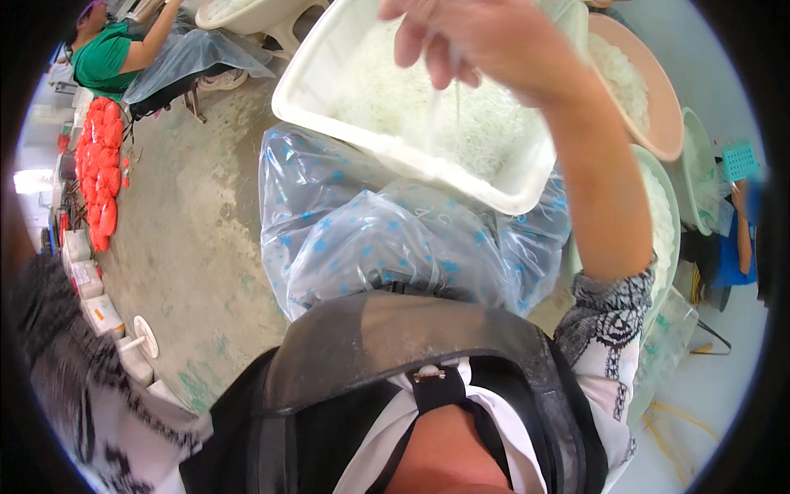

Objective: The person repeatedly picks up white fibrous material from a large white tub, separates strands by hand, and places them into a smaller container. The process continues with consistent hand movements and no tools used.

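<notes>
My right hand [457,41] hangs over a white rectangular plastic tub [395,152], its fingers curled downward and somewhat blurred. A few thin, wet-looking strands [457,103] trail from the fingers toward the tub. Inside lies a loose mass of pale translucent strands [378,82]; what exactly they are I cannot make out. At the left rim my left sleeve [70,370] reaches up and outward, but the hand itself is out of the picture. A clear plastic apron with blue flowers [354,239] covers my lap, right below the tub's near edge.
At right stand a peach basin [671,123] and a green basin [671,206], both with white contents. A person in green [103,62] sits at upper left, near red bundles [99,173] along the floor. Another person in blue [732,251] is at far right, by a turquoise basket [739,161].
</notes>
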{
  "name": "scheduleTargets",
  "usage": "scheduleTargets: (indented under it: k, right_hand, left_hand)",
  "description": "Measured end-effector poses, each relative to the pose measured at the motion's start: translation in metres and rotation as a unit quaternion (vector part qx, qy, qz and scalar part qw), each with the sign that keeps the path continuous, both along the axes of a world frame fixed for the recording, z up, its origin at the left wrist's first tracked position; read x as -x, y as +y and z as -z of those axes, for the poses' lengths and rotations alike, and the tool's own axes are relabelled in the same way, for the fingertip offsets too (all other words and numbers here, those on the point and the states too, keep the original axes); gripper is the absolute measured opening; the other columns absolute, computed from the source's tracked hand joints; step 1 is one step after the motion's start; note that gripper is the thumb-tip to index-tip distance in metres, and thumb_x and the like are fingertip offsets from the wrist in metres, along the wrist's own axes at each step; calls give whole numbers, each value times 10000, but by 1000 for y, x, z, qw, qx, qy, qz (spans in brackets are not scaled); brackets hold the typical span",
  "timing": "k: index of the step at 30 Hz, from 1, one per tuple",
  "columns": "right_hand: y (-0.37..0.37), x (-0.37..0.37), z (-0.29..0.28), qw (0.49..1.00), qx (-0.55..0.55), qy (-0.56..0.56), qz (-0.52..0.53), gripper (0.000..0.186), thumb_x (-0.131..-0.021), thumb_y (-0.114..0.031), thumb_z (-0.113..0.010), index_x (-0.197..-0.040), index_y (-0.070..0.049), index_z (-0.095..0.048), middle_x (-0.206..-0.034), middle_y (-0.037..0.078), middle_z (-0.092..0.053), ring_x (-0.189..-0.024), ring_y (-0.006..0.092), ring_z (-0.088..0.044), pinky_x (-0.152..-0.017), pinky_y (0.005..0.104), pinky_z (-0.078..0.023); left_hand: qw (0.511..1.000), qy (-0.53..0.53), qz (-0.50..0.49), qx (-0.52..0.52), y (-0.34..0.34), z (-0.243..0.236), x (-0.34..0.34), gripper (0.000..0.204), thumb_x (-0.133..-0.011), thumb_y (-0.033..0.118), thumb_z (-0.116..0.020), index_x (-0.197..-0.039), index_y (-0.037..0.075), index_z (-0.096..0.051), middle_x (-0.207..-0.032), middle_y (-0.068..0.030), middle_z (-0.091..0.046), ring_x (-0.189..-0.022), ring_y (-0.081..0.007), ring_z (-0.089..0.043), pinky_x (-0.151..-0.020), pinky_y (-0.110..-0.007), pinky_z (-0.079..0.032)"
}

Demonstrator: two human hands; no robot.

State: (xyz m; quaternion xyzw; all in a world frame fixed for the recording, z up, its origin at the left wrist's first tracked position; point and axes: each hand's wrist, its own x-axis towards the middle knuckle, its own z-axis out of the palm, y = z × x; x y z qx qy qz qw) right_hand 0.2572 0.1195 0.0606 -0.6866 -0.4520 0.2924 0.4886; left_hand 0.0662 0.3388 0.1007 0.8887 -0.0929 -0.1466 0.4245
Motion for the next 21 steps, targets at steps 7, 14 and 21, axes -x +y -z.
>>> scheduleTargets:
  k: [7,14,21]
  right_hand:
    - [-2,-25,187,955,136,252,84,272,-893,-238,-486,-1033,-16,-557,-749,43,-603,-522,105,-516,-412,240,-365]
    - [-74,-32,120,936,78,242,242,253,-889,-179,-493,-1058,-9,-576,-661,26,-556,-515,97,-485,-459,213,-357]
    - [-137,28,101,921,220,-125,296,448,-805,-209,-588,-1203,-26,-496,-1025,133,-590,-837,202,-568,-746,318,-463]
  left_hand:
    - [868,319,-340,-170,73,54,247,348,-880,357,-526,-863,27,-636,-776,-43,-619,-713,-131,-563,-686,-252,-452]
    - [930,77,-315,-175,73,69,146,329,-894,325,-521,-871,18,-635,-794,-55,-629,-735,-137,-579,-706,-253,-458]
    - [933,-355,-31,48,-58,59,-138,310,-908,294,-516,-879,8,-635,-812,-66,-639,-758,-142,-594,-726,-254,-465]
